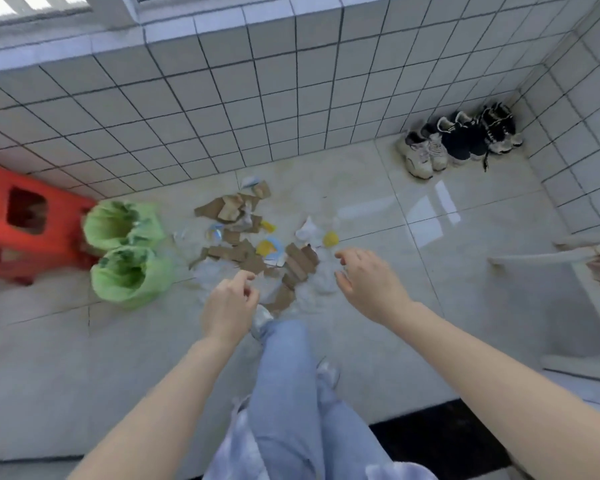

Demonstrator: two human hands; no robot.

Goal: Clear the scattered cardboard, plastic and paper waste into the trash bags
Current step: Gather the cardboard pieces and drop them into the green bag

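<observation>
Torn brown cardboard pieces (pixel 231 252) lie scattered on the pale floor tiles, mixed with crumpled white paper (pixel 307 230), clear plastic film (pixel 208 271) and yellow scraps (pixel 330 239). Two green trash bags (pixel 125 268) stand open-mouthed to the left of the pile. My left hand (pixel 227 304) hovers over the near edge of the pile with loosely curled fingers, holding nothing. My right hand (pixel 368 282) is stretched out beside the cardboard on the right, fingers relaxed, also holding nothing.
A red plastic stool (pixel 21 220) stands against the tiled wall, just left of the bags. Pairs of shoes (pixel 458 142) sit in the far right corner. White furniture (pixel 568 306) stands at the right edge. My legs in blue jeans (pixel 288 393) are below the pile.
</observation>
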